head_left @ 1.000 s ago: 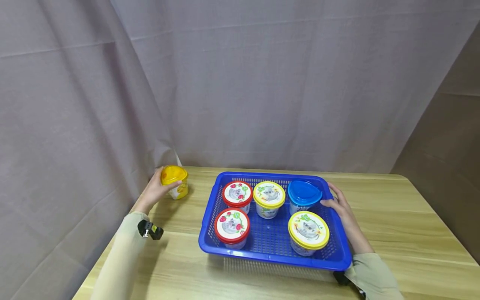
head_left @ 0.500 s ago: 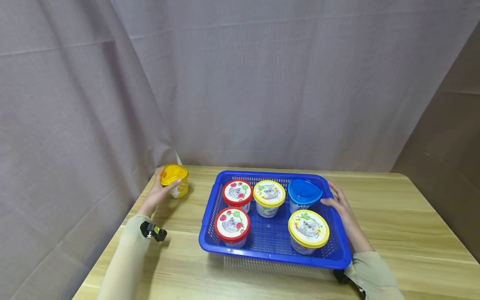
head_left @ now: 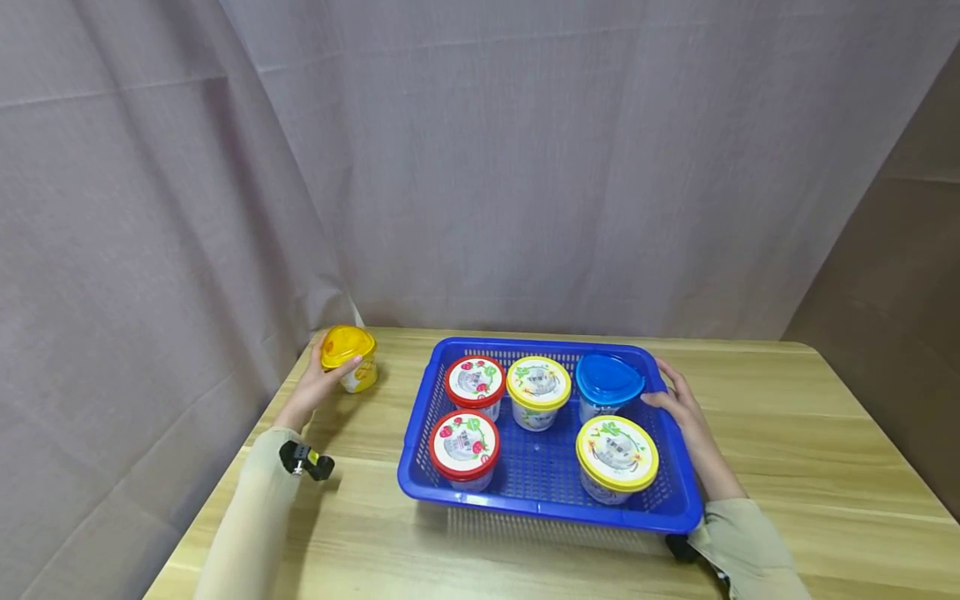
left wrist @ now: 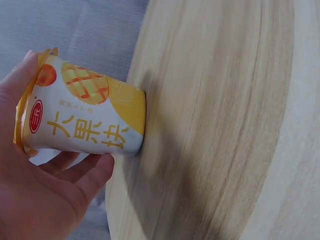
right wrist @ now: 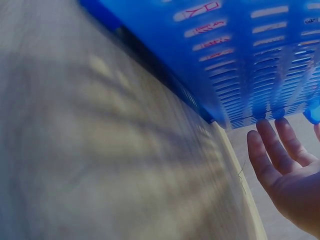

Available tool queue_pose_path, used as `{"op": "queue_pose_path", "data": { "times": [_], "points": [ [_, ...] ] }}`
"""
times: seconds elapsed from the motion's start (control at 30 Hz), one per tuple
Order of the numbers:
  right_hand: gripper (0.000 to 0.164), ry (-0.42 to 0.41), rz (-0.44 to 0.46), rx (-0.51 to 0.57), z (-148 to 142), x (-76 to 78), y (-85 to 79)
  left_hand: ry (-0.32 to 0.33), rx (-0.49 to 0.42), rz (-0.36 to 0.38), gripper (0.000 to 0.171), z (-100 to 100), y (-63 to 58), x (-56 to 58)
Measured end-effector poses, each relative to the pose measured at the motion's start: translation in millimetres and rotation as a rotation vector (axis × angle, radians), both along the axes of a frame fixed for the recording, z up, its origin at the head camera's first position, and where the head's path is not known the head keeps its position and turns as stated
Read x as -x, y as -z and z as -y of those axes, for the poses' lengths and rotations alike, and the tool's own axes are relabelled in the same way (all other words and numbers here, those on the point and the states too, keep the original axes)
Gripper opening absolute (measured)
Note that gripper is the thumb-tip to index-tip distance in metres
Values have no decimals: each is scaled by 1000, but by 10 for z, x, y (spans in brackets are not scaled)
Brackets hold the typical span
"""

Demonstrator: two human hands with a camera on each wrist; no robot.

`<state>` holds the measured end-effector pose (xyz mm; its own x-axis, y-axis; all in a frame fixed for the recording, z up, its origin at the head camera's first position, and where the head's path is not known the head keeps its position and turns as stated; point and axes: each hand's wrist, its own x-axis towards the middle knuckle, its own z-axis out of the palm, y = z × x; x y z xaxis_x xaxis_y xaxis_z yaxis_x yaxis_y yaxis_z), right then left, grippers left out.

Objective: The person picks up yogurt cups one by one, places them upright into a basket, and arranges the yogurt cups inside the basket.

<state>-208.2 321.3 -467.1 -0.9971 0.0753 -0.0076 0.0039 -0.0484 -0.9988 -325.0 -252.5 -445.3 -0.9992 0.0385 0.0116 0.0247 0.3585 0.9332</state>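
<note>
My left hand (head_left: pixel 309 392) holds a yellow-lidded yogurt cup (head_left: pixel 358 373) upright at the table's back left. In the left wrist view, fingers and thumb curl round the lid end of the cup (left wrist: pixel 82 107), whose base touches the wood. My right hand (head_left: pixel 688 417) grips the right side of a blue plastic basket (head_left: pixel 536 510), its thumb over the rim and its fingers (right wrist: pixel 272 145) against the outer wall. Inside stand two red-lidded cups (head_left: pixel 465 446), two yellow-rimmed cups (head_left: pixel 617 454) and a blue-lidded cup (head_left: pixel 609 382), nearest to my right thumb.
A wooden table (head_left: pixel 360 517) lies under everything. Grey cloth (head_left: pixel 487 167) hangs along its back and left, close behind the left hand and the basket. A brown panel (head_left: pixel 892 333) stands at the right.
The left forearm has shifted slightly right, while the yellow-lidded cup stays in the left hand at about the same spot. The whole head view has drifted a little; basket and right hand look unchanged.
</note>
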Motion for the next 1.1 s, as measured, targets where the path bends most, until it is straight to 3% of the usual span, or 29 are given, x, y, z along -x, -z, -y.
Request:
{"op": "queue_pose_path", "data": {
  "times": [0.13, 0.47, 0.57, 0.7, 0.8, 0.87, 0.97, 1.1],
  "points": [
    [70, -4, 0, 3, -4, 7, 4, 3, -28, 11, 100, -3, -12, -19],
    [70, -2, 0, 8, 0, 8, 18, -3, -27, -20, 102, 7, 100, -8],
    [69, -7, -9, 28, -6, 12, 24, 4, -23, -5, 102, 4, 69, -19],
    [66, -13, -22, 63, -20, 23, 32, 30, -21, 4, 96, -32, -105, -86],
    [65, -19, -25, 59, -25, 24, 34, 47, 11, -37, 91, -23, -151, -88],
    [65, -18, -26, 56, -20, 22, 34, 51, 62, -97, 89, 19, -90, -34],
    [65, -19, -30, 52, -17, 20, 32, 49, 159, -156, 90, 52, -92, -13],
    [64, -25, -33, 41, -18, 14, 29, 63, 196, -137, 97, 67, -175, -37]
  ]
}}
